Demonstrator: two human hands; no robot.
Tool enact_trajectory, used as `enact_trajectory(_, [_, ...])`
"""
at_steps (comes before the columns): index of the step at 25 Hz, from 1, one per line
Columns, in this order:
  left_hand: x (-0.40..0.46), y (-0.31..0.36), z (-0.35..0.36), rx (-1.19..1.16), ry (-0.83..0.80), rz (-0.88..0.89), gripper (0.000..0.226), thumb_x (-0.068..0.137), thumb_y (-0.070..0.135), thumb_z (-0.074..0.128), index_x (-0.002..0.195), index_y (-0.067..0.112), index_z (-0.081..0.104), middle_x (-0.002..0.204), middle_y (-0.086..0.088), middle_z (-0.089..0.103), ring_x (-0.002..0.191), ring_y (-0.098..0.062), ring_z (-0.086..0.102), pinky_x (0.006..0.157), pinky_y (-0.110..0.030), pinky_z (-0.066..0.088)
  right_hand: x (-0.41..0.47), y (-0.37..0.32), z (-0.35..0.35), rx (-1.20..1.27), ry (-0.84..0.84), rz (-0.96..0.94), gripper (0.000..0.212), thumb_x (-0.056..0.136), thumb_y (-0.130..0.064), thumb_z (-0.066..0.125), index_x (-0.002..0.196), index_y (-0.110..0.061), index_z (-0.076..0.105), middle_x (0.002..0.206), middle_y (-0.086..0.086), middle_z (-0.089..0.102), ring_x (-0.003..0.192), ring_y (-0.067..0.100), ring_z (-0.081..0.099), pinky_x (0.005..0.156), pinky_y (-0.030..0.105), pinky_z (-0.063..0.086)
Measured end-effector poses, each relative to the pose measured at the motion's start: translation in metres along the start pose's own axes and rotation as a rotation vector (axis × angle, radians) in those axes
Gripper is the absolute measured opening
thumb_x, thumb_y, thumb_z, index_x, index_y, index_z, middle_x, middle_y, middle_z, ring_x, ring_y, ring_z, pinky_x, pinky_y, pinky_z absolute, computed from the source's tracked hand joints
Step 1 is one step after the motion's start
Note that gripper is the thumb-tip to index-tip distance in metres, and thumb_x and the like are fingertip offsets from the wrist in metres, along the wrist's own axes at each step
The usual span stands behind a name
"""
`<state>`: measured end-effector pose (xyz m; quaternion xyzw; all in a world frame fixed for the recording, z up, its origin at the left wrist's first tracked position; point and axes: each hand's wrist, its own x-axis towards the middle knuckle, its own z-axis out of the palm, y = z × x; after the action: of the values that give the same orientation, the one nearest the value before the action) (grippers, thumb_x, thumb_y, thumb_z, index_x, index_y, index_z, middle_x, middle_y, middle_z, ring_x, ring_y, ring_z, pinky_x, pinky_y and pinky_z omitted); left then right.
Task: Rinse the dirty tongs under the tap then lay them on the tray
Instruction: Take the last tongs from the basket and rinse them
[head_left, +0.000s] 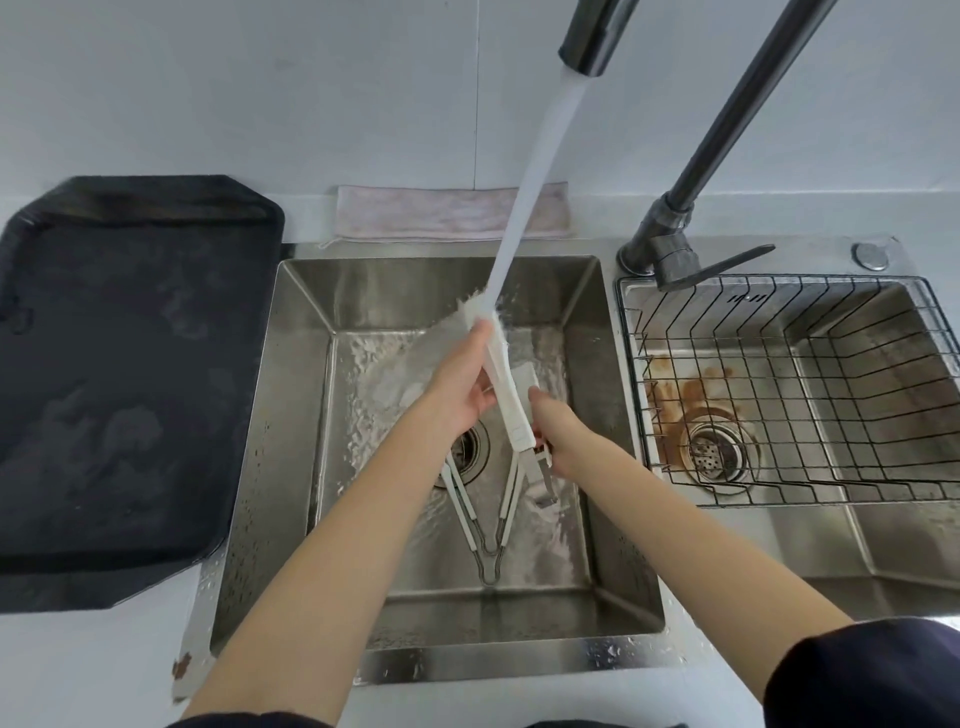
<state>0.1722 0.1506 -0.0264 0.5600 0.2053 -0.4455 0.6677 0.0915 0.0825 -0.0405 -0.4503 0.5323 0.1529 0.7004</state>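
Tongs (511, 410): white, held over the left sink (311, 374) under the tap's (592, 41) running stream (524, 208). Left hand (460, 387) curled around the upper arm; right hand (558, 426) gripping the lower end. Second tongs (485, 519): on the sink floor. Tray (130, 374): black, left of sink, bare.

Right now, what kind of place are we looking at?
Most likely a home kitchen sink area. A double stainless sink with water running from a dark tap, a wire drainer basket in the right-hand basin, and a black tray on the white counter, where both hands rinse white tongs.
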Motion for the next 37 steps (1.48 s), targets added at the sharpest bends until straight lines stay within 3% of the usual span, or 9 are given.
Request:
enact_trajectory(4, [-0.001, 0.013, 0.005, -0.159, -0.108, 0.021, 0.026, 0.094, 0.030, 0.046, 0.106, 0.008, 0.056, 0.078, -0.003, 0.049, 0.069, -0.014, 0.051, 0.061, -0.026, 0.049, 0.007, 0.003, -0.004, -0.057, 0.010, -0.007, 0.054, 0.099, -0.042, 0.028, 0.133, -0.002, 0.043, 0.065, 0.006, 0.048, 0.053, 0.018, 0.041, 0.050, 0.026, 0.036])
enact_trajectory(7, [-0.005, 0.020, 0.002, -0.188, -0.237, 0.109, 0.020, 0.095, 0.008, 0.041, 0.106, 0.017, 0.055, 0.085, -0.005, 0.050, 0.075, -0.015, 0.051, 0.071, -0.029, 0.049, 0.003, 0.001, -0.009, -0.030, 0.026, -0.045, 0.052, 0.099, -0.041, 0.029, 0.133, -0.004, 0.043, 0.088, 0.011, 0.063, 0.066, 0.028, 0.057, 0.060, 0.033, 0.047])
enact_trajectory(10, [-0.008, 0.020, -0.009, -0.255, -0.304, 0.138, 0.034, 0.092, -0.006, 0.037, 0.105, 0.020, 0.054, 0.086, -0.004, 0.055, 0.075, -0.015, 0.052, 0.071, -0.030, 0.047, 0.007, 0.002, -0.012, 0.035, 0.027, -0.142, 0.045, 0.100, -0.039, 0.027, 0.127, -0.008, 0.046, 0.074, 0.005, 0.055, 0.040, 0.009, 0.039, 0.038, 0.018, 0.032])
enact_trajectory(12, [-0.006, 0.015, -0.018, -0.310, -0.337, 0.142, 0.037, 0.090, -0.008, 0.036, 0.105, 0.021, 0.053, 0.085, -0.003, 0.056, 0.073, -0.014, 0.053, 0.070, -0.029, 0.046, 0.011, 0.002, -0.011, 0.098, 0.030, -0.187, 0.036, 0.100, -0.037, 0.029, 0.119, -0.011, 0.046, 0.067, 0.000, 0.042, 0.041, 0.007, 0.030, 0.034, 0.016, 0.026])
enact_trajectory(19, [-0.012, -0.027, -0.037, 0.061, -0.017, 0.243, 0.020, 0.096, 0.015, 0.043, 0.110, 0.010, 0.057, 0.091, 0.005, 0.062, 0.087, -0.012, 0.057, 0.076, -0.027, 0.044, 0.016, 0.028, -0.002, 0.140, 0.062, -0.229, 0.037, 0.101, -0.027, 0.029, 0.132, -0.008, 0.040, 0.063, -0.001, 0.032, 0.051, 0.011, 0.027, 0.051, 0.022, 0.029])
enact_trajectory(25, [-0.014, -0.063, -0.055, 0.549, 0.072, 0.204, 0.060, 0.090, 0.010, 0.053, 0.143, 0.023, 0.027, 0.118, 0.000, 0.054, 0.101, -0.019, 0.055, 0.091, -0.036, 0.047, 0.023, 0.060, 0.004, 0.123, 0.093, -0.165, 0.037, 0.102, -0.022, 0.028, 0.128, 0.000, 0.040, 0.069, 0.001, 0.041, 0.059, 0.011, 0.040, 0.057, 0.022, 0.038])
enact_trajectory(28, [-0.009, -0.080, -0.069, 0.601, 0.096, 0.182, 0.064, 0.091, 0.003, 0.050, 0.146, 0.022, 0.022, 0.127, -0.007, 0.053, 0.103, -0.020, 0.053, 0.093, -0.037, 0.047, 0.025, 0.074, 0.001, -0.009, 0.078, -0.197, 0.033, 0.102, -0.021, 0.028, 0.128, -0.004, 0.038, 0.077, 0.001, 0.044, 0.069, 0.011, 0.047, 0.067, 0.024, 0.048])
enact_trajectory(34, [-0.004, -0.105, -0.088, 0.697, 0.123, 0.171, 0.064, 0.092, 0.002, 0.047, 0.146, 0.022, 0.021, 0.117, -0.002, 0.053, 0.103, -0.017, 0.050, 0.082, -0.024, 0.042, 0.048, 0.112, -0.011, -0.332, 0.145, -0.160, 0.035, 0.100, -0.026, 0.026, 0.125, -0.004, 0.039, 0.082, 0.001, 0.052, 0.077, 0.017, 0.055, 0.089, 0.039, 0.049])
enact_trajectory(37, [0.001, -0.115, -0.095, 0.679, 0.191, 0.138, 0.065, 0.090, 0.001, 0.048, 0.146, 0.022, 0.023, 0.124, -0.008, 0.057, 0.103, -0.019, 0.052, 0.088, -0.029, 0.043, 0.060, 0.118, -0.011, -0.429, 0.190, -0.141, 0.039, 0.100, -0.026, 0.026, 0.131, -0.004, 0.038, 0.115, 0.014, 0.057, 0.107, 0.030, 0.058, 0.101, 0.047, 0.045])
